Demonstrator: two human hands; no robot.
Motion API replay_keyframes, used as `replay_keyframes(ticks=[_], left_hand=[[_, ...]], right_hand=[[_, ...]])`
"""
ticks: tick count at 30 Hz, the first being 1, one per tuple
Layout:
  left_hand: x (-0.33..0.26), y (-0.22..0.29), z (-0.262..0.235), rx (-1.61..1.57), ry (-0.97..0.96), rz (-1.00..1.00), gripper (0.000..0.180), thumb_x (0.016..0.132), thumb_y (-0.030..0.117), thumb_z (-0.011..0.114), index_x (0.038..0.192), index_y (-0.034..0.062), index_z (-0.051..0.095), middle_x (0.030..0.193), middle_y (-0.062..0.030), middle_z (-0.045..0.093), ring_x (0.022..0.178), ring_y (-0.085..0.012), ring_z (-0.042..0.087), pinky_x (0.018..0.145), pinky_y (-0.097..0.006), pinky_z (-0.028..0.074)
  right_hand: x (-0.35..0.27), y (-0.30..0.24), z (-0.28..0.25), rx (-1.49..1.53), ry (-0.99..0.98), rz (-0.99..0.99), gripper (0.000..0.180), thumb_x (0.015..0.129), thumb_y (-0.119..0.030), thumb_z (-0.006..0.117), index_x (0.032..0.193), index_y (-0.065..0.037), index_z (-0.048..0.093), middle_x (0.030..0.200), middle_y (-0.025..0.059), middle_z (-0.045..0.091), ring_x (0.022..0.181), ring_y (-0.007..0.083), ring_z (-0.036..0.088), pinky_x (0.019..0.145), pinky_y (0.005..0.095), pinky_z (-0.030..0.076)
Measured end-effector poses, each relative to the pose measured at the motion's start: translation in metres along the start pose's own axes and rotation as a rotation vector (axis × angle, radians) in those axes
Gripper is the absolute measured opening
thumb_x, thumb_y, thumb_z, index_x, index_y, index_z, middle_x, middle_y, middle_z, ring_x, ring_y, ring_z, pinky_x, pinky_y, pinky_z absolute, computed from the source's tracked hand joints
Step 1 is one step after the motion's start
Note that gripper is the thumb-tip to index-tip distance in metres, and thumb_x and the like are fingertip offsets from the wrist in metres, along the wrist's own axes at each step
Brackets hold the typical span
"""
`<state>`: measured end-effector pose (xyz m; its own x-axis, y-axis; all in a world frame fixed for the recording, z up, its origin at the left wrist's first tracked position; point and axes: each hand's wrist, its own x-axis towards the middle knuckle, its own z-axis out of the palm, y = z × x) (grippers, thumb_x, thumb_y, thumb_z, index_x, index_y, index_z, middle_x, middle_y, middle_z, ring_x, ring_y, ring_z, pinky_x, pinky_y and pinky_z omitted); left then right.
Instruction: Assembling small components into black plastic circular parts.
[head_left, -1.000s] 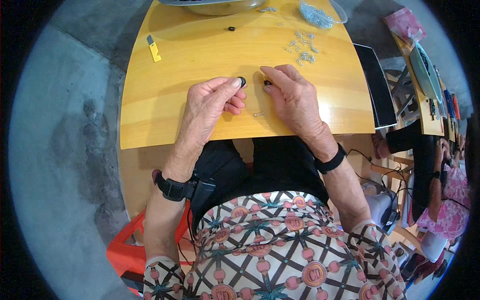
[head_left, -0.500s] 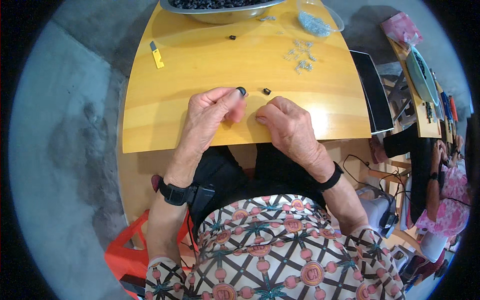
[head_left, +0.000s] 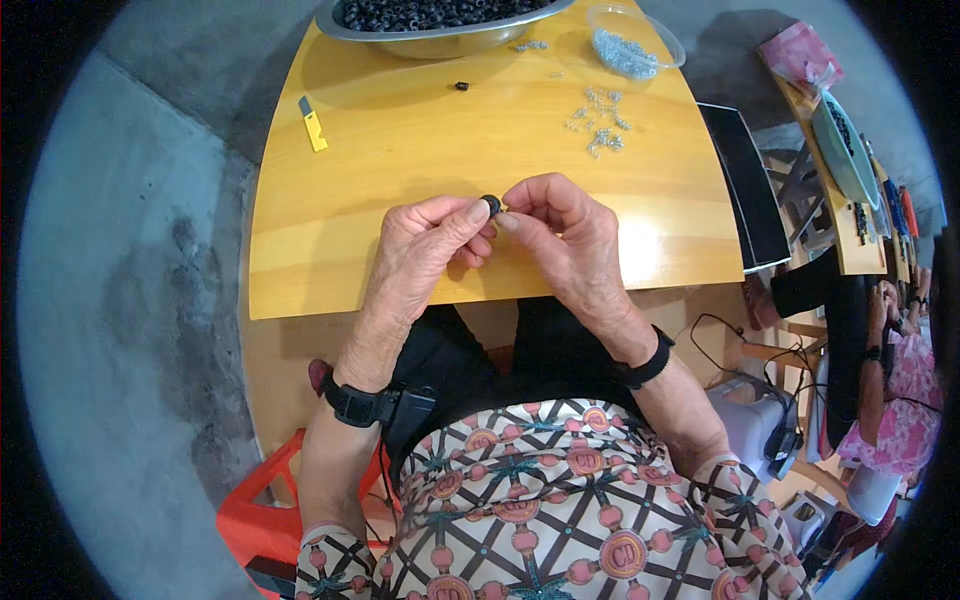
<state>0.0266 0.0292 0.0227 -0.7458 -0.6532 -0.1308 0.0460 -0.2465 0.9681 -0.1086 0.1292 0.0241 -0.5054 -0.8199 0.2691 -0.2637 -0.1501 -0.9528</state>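
One yellow knife (head_left: 315, 130) lies left on the wooden surface (head_left: 330, 230). Next comes the left hand (head_left: 425, 240), its grip pinching a round black part (head_left: 491, 205) between thumb and fingers, over the near half. Farther back are a metal bowl (head_left: 450, 46) of black pieces (head_left: 430, 15) and a loose black piece (head_left: 461, 86). The right hand (head_left: 570, 230) has thumb and forefinger at the part's right side; whether this grip pinches anything, I cannot tell. Farther right lie small shiny bits (head_left: 606, 143), more inside a clear tub (head_left: 622, 20).

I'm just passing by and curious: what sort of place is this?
Probably a small hand-assembly workshop: a metal basin of small black parts, a clear tub of silvery pieces, and another table with a person beside it.
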Motion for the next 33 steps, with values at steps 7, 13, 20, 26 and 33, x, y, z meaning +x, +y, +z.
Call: replay_keyframes(ticks=[7,13,20,26,33], left_hand=[[0.001,-0.002,0.001,0.013,-0.003,0.013,0.027,0.086,0.024,0.065,0.094,-0.0016,0.067,0.075,-0.0055,0.065,0.062,-0.0077,0.058,0.056,-0.019,0.047],[-0.001,0.008,-0.006,0.041,-0.141,-0.053,0.026,0.086,0.025,0.065,0.088,-0.0001,0.068,0.070,-0.0039,0.063,0.059,-0.0074,0.057,0.056,-0.019,0.046],[0.000,0.007,-0.011,0.002,-0.152,-0.112,0.026,0.088,0.025,0.061,0.086,0.0002,0.066,0.071,-0.0035,0.062,0.060,-0.0087,0.057,0.058,-0.020,0.046],[0.007,0.005,-0.019,-0.181,-0.180,-0.151,0.024,0.086,0.022,0.065,0.095,-0.0002,0.066,0.077,-0.0039,0.064,0.065,-0.0081,0.059,0.060,-0.019,0.050],[0.015,0.006,-0.021,-0.498,-0.152,-0.210,0.016,0.087,0.013,0.063,0.096,0.0001,0.065,0.080,-0.0052,0.065,0.066,-0.0086,0.060,0.061,-0.019,0.052]], right_hand=[[0.002,-0.001,-0.002,-0.229,0.033,-0.248,0.019,0.072,-0.002,0.070,0.088,-0.001,0.060,0.072,0.0088,0.059,0.063,0.0174,0.060,0.057,0.0270,0.050],[0.004,-0.011,-0.009,-0.245,-0.072,-0.329,0.021,0.072,-0.002,0.070,0.091,-0.003,0.062,0.073,0.0084,0.057,0.065,0.0203,0.060,0.058,0.0293,0.048],[0.016,-0.004,-0.009,-0.172,-0.179,-0.340,0.017,0.072,-0.006,0.071,0.088,-0.004,0.064,0.072,0.0073,0.056,0.068,0.0208,0.057,0.060,0.0293,0.046],[0.023,-0.006,-0.007,-0.131,-0.197,-0.354,0.014,0.071,-0.009,0.073,0.082,-0.005,0.066,0.068,0.0065,0.055,0.066,0.0196,0.055,0.058,0.0290,0.045],[0.034,-0.014,-0.006,-0.192,-0.184,-0.289,0.021,0.071,-0.013,0.074,0.089,-0.003,0.066,0.072,0.0067,0.058,0.064,0.0165,0.055,0.058,0.0285,0.045]])
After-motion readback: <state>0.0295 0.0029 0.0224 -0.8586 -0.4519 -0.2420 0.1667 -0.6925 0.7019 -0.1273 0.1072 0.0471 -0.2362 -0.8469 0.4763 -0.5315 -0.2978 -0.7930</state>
